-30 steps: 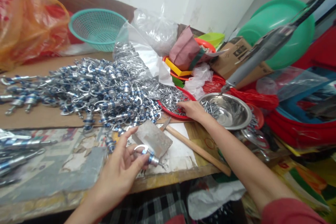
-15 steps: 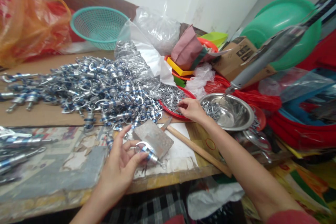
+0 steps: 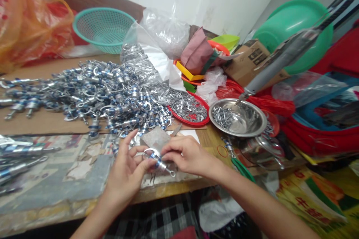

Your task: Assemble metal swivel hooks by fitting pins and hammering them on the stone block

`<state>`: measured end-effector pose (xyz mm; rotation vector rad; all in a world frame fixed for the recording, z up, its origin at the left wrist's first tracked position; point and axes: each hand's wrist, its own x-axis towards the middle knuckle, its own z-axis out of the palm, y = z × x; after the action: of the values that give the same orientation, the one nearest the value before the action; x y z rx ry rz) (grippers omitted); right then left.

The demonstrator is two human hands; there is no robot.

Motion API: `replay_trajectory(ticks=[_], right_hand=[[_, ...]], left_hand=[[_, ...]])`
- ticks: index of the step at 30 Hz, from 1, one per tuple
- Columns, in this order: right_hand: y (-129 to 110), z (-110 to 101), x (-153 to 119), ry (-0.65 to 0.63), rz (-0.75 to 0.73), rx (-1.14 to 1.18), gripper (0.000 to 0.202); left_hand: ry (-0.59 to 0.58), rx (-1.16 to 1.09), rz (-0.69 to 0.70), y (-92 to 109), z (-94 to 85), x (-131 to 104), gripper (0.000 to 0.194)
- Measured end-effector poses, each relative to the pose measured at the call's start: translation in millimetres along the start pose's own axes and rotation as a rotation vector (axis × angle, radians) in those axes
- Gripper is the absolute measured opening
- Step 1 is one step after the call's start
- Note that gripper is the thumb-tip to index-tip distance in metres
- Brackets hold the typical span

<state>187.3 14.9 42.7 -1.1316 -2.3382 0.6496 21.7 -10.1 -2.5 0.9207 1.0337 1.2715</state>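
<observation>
My left hand [image 3: 125, 173] pinches a small silver-and-blue metal fitting [image 3: 160, 163] between thumb and fingers. A curved lever sticks up from this fitting, and a small ring ends its lower right tip. My right hand [image 3: 190, 157] meets it from the right, fingertips pressed together against its side; whatever they pinch is hidden. Just behind both hands a grey metal block [image 3: 155, 137] lies on the bench. The pointed metal head [image 3: 176, 130] of a wooden-handled tool shows beyond my right hand, which covers most of its handle.
A large heap of similar fittings [image 3: 112, 93] spreads over cardboard at the left. Behind my right hand are a red plate [image 3: 199, 122] of small metal pieces and a steel bowl [image 3: 252, 132] holding pins. A grey metal arm [image 3: 269, 71] slants above the bowl; a teal basket [image 3: 105, 41] stands behind.
My right hand has come from the small metal pieces on the red plate, leftward and nearer, to the fitting. My left hand still holds the fitting in nearly the same place.
</observation>
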Motion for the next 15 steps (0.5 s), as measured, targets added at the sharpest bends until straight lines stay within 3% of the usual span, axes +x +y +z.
replay_trajectory(ticks=[4,9,12,15], right_hand=[[6,6,12,-0.025,0.019,0.099,0.008],[2,22,14,0.046,0.088,0.0,0.01],[0,28,9,0.19,0.064,0.029,0.01],[6,22,-3,0.434,0.091,0.121,0.014]], left_hand=[[-0.004,-0.014,-0.003,-1,-0.7,0,0.08],[0.001,-0.031,-0.001,-2,-1.9,0,0.081],[0.001,-0.028,-0.001,-3,-2.7,0,0.08],[-0.001,-0.012,-0.002,-3,-2.8,0,0.079]])
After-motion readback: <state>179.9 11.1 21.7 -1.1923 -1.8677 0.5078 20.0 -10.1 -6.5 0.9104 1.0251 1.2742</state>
